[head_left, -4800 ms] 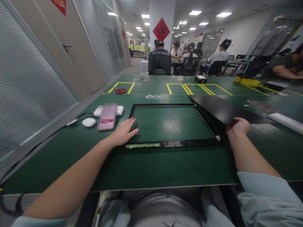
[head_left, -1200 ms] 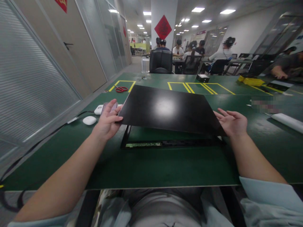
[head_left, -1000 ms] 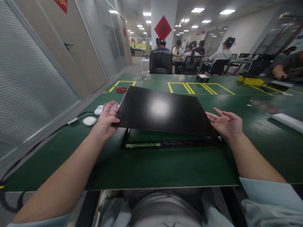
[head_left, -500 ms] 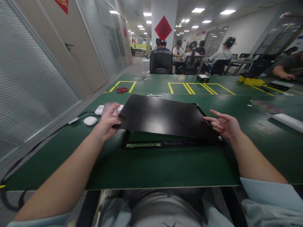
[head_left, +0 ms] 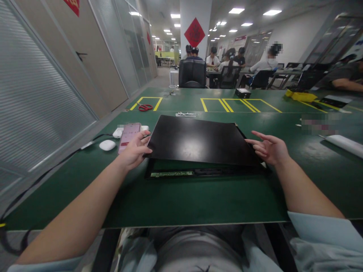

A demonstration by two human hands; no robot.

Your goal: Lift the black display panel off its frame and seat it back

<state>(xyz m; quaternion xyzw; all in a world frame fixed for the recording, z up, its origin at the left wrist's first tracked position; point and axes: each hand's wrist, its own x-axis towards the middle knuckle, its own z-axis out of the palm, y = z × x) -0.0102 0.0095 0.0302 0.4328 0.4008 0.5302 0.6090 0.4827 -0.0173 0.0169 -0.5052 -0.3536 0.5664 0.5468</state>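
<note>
A glossy black rectangular panel (head_left: pixel 198 139) lay tilted over a black rectangular frame (head_left: pixel 198 173); left hand (head_left: pixel 133 153) fingers clamped its edge, right hand (head_left: pixel 268 149) fingers splayed.

Glossy black panel (head_left: pixel 198 139) aslant over frame (head_left: pixel 198 173)

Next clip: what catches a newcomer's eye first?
A glossy black panel hangs mid-table, tilted over a black frame. The left hand grips its left edge; the right hand, fingers spread, touches its right edge. Behind, a red diamond sign hangs on the pillar.
</note>
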